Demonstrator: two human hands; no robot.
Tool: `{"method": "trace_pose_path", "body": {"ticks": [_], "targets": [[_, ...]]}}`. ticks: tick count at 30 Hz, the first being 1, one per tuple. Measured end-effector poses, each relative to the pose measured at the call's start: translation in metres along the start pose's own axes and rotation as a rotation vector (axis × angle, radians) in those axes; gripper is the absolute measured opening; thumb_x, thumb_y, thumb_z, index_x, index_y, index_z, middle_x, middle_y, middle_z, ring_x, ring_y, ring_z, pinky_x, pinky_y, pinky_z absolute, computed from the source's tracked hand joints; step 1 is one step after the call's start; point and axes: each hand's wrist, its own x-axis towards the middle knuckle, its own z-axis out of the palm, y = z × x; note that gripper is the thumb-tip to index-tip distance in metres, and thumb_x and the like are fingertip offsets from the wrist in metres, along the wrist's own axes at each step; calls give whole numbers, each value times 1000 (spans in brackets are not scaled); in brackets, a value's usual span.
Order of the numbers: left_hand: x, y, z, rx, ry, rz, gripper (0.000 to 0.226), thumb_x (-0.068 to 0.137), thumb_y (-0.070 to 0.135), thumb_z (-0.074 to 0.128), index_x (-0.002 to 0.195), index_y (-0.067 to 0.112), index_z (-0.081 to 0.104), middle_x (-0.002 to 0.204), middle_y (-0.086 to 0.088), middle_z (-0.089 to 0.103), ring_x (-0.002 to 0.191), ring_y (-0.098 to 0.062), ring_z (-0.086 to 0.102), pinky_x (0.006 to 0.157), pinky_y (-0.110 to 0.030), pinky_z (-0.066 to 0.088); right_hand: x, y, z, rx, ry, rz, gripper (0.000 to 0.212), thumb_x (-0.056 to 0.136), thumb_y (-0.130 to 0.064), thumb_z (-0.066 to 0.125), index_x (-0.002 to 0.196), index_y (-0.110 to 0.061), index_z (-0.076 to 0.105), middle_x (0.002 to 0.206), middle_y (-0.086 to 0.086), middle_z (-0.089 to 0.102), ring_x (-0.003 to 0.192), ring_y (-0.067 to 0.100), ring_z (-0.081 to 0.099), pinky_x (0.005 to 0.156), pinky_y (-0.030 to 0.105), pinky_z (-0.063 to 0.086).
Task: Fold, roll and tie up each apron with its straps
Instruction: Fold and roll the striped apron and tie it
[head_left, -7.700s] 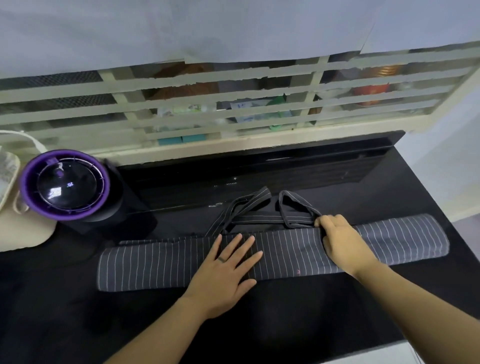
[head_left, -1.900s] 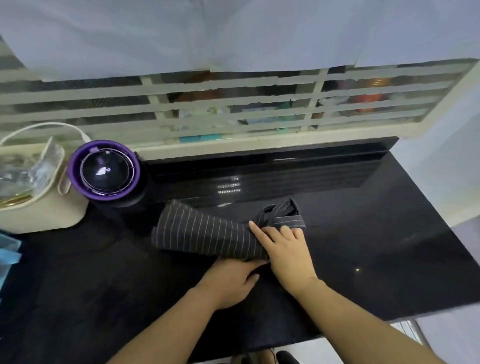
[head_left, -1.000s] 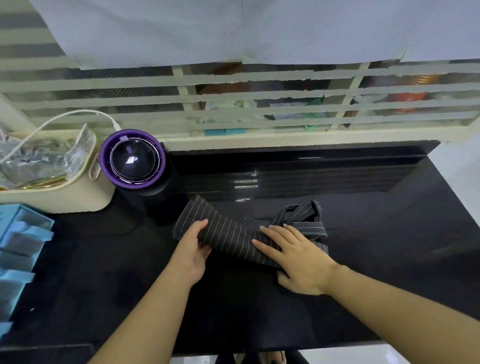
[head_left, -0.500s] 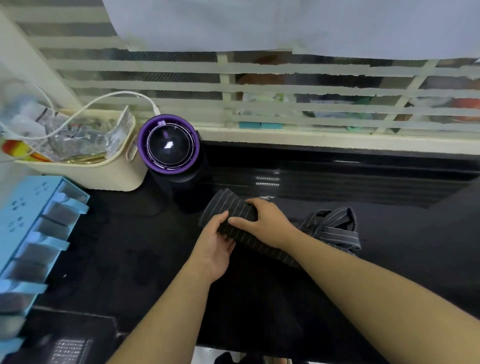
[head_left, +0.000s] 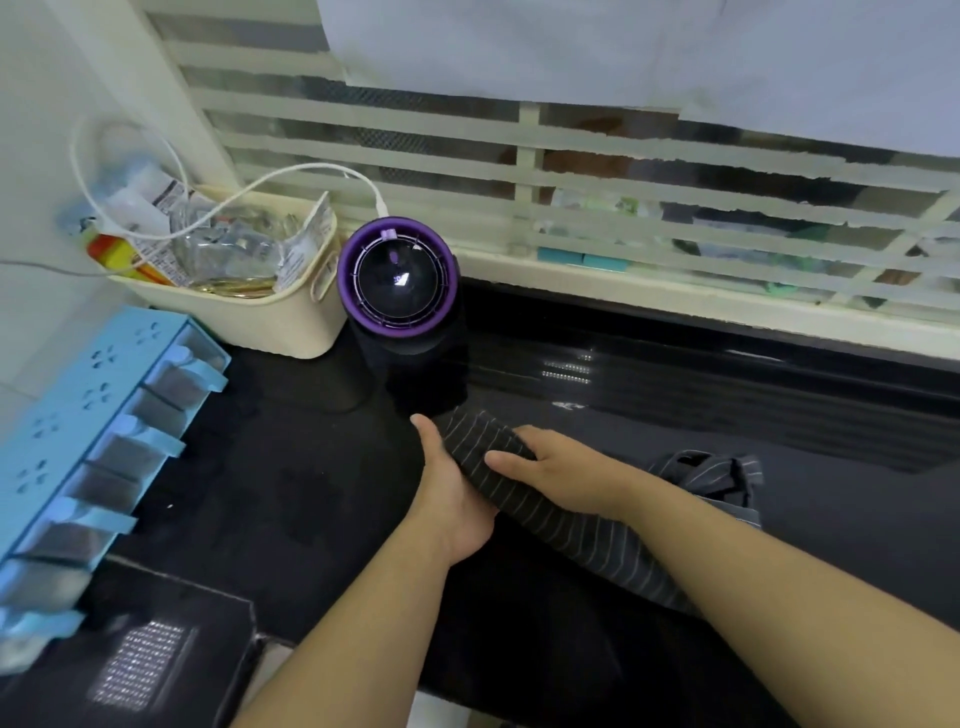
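A dark grey pinstriped apron, folded into a narrow band, lies slanted across the black counter. Its straps sit bunched at the band's far right end. My left hand cups the band's left end, thumb up along the edge, fingers hidden under the cloth. My right hand lies on top of that same end, fingers curled over the cloth's far side and thumb pointing left. The right forearm hides part of the band.
A black cylinder with a purple rim stands just behind the apron's left end. A cream basket of packets and a white cable sits left of it. A blue rack lines the left edge. A barred window backs the counter.
The long band has been folded much shorter. My right hand moved from the strap end to the left end, and the left hand closed in on that end. The view has swung left.
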Motion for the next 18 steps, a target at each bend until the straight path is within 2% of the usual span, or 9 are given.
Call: {"method": "trace_pose_path", "body": {"ticks": [2,5,8,10,13,15,18], "targets": [[0,2,1,-48,-19,-19,102,73,89,14,122,15,65,127,-20,60,120,-35,54,109,-50,35,0,-1,-4,119,-113,56,28,96,-44,49,115,-28,61,111,-7,68,101,6,64,92,23,49],[2,1,3,-82,-29,-36,101,73,89,15,120,16,67,125,-21,61,118,-37,55,104,-53,39,2,-2,-11,161,-179,84,19,95,-41,53,106,-30,63,103,-7,71,92,4,67,84,20,53],[9,0,-3,-89,11,-42,105,73,89,12,137,16,50,137,-16,53,127,-32,48,109,-49,33,3,-6,-19,144,-32,44,18,94,-39,56,95,-23,65,89,-6,71,74,2,67,66,15,53],[12,-1,-8,-57,26,-31,107,73,90,10,144,16,40,142,-11,48,133,-27,41,110,-46,27,3,-6,-24,143,99,-22,14,95,-37,55,90,-26,63,85,-9,70,72,-1,66,64,15,51],[12,-2,-12,-11,-2,-3,105,72,89,13,143,16,43,138,-8,53,129,-23,45,106,-44,30,10,-5,-22,-6,240,-101,9,95,-35,55,89,-31,59,86,-10,67,79,3,64,72,22,53],[12,-4,-13,18,-33,9,105,69,90,18,139,18,47,133,-6,57,124,-21,49,105,-42,32,20,0,-9,-183,311,-104,11,94,-37,56,91,-27,60,88,-10,65,82,7,62,75,29,54],[12,-4,-14,90,-66,4,97,63,85,40,138,24,46,137,-4,54,127,-20,48,111,-42,32,36,10,14,-425,310,-47,25,93,-43,54,100,-19,58,96,-3,60,86,13,59,77,36,53]]}}
